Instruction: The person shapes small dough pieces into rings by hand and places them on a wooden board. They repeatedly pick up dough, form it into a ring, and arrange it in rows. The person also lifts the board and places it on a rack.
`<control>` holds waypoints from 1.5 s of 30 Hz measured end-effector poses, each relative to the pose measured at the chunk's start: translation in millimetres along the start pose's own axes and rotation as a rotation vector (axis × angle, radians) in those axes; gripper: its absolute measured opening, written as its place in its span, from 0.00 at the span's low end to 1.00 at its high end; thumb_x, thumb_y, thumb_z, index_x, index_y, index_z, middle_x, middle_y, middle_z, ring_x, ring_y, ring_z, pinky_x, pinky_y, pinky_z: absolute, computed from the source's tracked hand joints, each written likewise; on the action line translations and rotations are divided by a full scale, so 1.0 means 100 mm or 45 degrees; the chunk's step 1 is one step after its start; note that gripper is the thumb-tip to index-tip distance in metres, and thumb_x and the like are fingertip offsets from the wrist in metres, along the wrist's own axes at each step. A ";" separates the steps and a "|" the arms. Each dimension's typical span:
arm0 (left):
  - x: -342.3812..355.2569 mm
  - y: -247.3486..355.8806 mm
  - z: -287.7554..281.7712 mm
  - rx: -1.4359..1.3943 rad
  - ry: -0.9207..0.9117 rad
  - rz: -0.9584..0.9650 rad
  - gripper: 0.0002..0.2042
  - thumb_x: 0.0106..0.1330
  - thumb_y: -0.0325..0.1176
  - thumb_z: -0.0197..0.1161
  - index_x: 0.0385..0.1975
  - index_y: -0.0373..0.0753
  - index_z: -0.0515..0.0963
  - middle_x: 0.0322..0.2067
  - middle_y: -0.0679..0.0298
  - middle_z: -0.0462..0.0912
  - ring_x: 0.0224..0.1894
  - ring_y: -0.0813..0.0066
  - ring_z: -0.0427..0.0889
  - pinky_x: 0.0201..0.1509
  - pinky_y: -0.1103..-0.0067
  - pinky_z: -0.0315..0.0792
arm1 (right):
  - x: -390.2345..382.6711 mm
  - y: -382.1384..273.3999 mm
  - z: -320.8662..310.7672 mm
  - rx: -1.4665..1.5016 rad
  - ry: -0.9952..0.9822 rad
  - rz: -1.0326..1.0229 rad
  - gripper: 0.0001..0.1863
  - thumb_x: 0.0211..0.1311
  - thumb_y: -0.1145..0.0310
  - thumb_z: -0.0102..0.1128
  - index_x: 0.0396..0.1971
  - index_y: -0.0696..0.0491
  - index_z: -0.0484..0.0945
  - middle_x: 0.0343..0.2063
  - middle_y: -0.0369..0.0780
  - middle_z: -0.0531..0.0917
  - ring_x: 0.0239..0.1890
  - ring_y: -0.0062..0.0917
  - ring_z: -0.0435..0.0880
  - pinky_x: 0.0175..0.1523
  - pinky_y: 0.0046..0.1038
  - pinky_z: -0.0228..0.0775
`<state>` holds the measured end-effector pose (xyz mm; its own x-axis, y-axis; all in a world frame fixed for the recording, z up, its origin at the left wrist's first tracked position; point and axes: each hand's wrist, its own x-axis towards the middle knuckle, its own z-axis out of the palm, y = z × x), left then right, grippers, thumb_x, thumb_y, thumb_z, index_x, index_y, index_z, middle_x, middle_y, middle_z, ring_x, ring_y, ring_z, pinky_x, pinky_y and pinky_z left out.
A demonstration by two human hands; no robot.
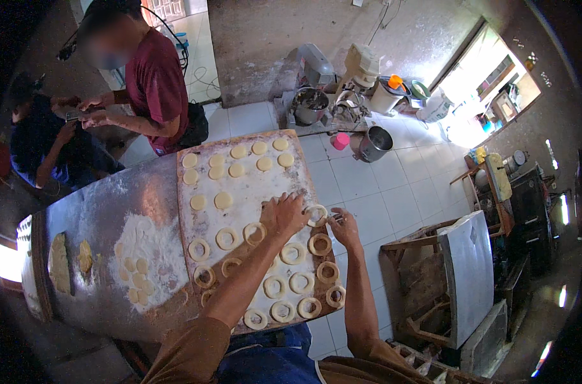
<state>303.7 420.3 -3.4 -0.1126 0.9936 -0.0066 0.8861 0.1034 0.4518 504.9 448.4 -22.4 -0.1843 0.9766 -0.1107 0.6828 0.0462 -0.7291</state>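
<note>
Dough ring (316,214) at the right edge of the floured board (239,192), pinched btwn left hand (284,214) and right hand (343,229) fingertips: likely light, soft, easily deformed, so support w/ both grips under opposite sides.

Pale tan dough rings (293,253) are set on a brown board (246,192) whitened with flour, beside cream-yellow dough discs (223,200). The table (105,211) is shown in dull grey metal (a white flour heap (151,249) is spread there). A maroon shirt (156,80) is worn opposite; the floor tiles (367,185) are white.
</note>
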 end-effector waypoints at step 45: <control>-2.66 -2.67 -1.00 -0.611 0.671 -0.552 0.19 0.57 0.32 0.68 0.47 0.35 0.74 0.42 0.47 0.81 0.44 0.46 0.81 0.47 0.60 0.74 | -0.44 -2.38 2.83 0.098 -0.543 -0.743 0.20 0.46 0.60 0.75 0.39 0.54 0.83 0.31 0.43 0.86 0.36 0.36 0.86 0.43 0.36 0.77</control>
<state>51.9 123.6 -33.4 -0.7007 0.7068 0.0973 0.4417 0.3227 0.8371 150.4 335.2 -35.0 -0.7740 0.6294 0.0685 0.3402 0.5048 -0.7934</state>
